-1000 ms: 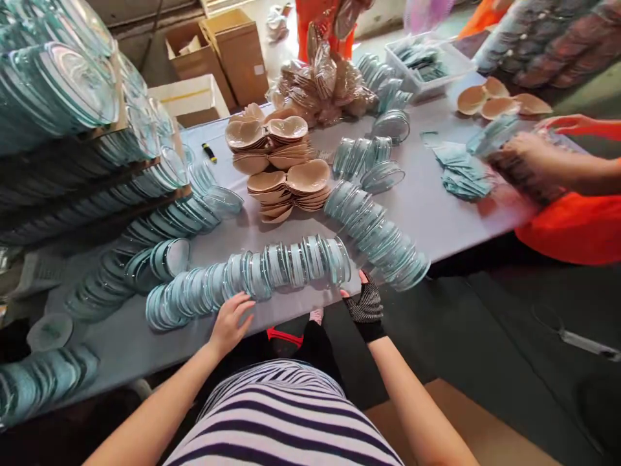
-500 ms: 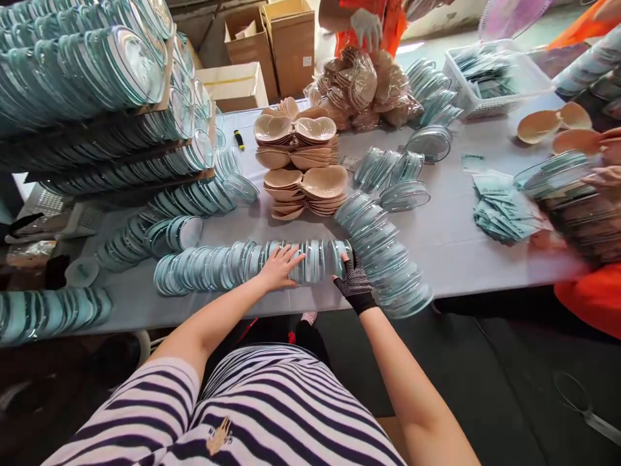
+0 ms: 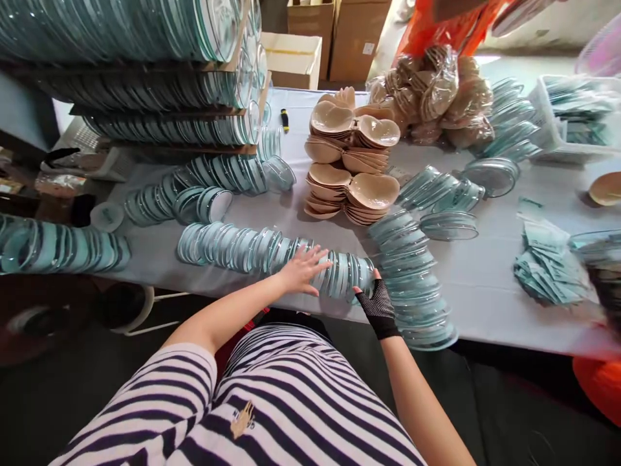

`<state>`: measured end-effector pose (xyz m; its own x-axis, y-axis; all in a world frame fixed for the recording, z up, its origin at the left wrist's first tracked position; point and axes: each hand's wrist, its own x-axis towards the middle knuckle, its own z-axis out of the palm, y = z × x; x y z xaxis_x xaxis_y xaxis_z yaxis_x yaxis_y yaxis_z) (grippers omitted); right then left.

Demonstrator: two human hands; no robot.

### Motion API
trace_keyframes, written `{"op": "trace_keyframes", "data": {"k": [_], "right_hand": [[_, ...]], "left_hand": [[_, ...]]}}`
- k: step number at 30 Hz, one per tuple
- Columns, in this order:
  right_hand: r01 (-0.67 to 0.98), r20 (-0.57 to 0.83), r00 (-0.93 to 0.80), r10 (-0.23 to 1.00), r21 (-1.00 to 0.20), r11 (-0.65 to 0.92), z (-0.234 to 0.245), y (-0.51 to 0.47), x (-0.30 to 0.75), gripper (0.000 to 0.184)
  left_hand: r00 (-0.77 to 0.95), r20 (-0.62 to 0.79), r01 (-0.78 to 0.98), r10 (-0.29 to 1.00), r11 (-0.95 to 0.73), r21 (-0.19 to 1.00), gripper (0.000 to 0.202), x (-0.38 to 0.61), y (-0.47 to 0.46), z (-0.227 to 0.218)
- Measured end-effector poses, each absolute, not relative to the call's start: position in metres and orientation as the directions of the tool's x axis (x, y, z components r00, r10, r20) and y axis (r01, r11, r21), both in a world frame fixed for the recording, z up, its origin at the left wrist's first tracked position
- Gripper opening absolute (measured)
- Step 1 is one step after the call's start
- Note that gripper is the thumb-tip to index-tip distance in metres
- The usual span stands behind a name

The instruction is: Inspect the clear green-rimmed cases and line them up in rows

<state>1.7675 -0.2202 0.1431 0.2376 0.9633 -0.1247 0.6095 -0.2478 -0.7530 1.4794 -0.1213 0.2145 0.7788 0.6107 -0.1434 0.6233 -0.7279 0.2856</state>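
Note:
A long row of clear, teal-rimmed plastic shells [image 3: 242, 249] lies on its side along the near edge of the grey table [image 3: 490, 285]. My left hand [image 3: 303, 268], bare with fingers spread, rests flat on top of that row near its right part. My right hand [image 3: 376, 304], in a black fingerless mesh glove, presses against the row's right end. A second row of the same shells [image 3: 412, 278] curves away just right of my right hand. Neither hand encloses anything.
Stacks of beige cup-shaped pads [image 3: 349, 162] sit mid-table, with bagged pads [image 3: 431, 97] behind. More shell rows fill shelves [image 3: 145, 77] at left. Teal paper slips [image 3: 548, 265] lie at right. Cardboard boxes [image 3: 334, 32] stand behind. A person in orange [image 3: 599, 388] is at far right.
My left hand slid from the table edge up onto the row and rightward along it. My right hand moved up against the row's end. The view swung left.

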Motion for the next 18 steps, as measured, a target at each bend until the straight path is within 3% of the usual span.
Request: {"op": "trace_keyframes", "data": {"k": [3, 8, 11, 14, 18], "right_hand": [[0.638, -0.122, 0.245, 0.962, -0.727, -0.255, 0.147, -0.213, 1.765, 0.098], [0.714, -0.047, 0.211, 0.976, -0.675, -0.187, 0.15, -0.207, 1.756, 0.093], [0.717, -0.053, 0.248, 0.967, -0.662, -0.22, 0.15, -0.21, 1.75, 0.091], [0.667, -0.093, 0.295, 0.951, -0.692, -0.275, 0.151, -0.213, 1.746, 0.096], [0.552, -0.245, 0.371, 0.896, -0.718, -0.425, 0.152, -0.213, 1.749, 0.113]], "left_hand": [[0.699, -0.182, 0.713, 0.692, -0.652, 0.26, 0.111, 1.445, -0.11, 0.216], [0.729, -0.185, 0.681, 0.659, -0.668, 0.301, 0.096, 1.42, -0.109, 0.205], [0.748, -0.16, 0.657, 0.644, -0.687, 0.311, 0.099, 1.426, -0.121, 0.199], [0.779, -0.168, 0.624, 0.604, -0.721, 0.3, 0.103, 1.44, -0.127, 0.198], [0.809, -0.176, 0.587, 0.561, -0.754, 0.294, 0.097, 1.448, -0.127, 0.198]]}}
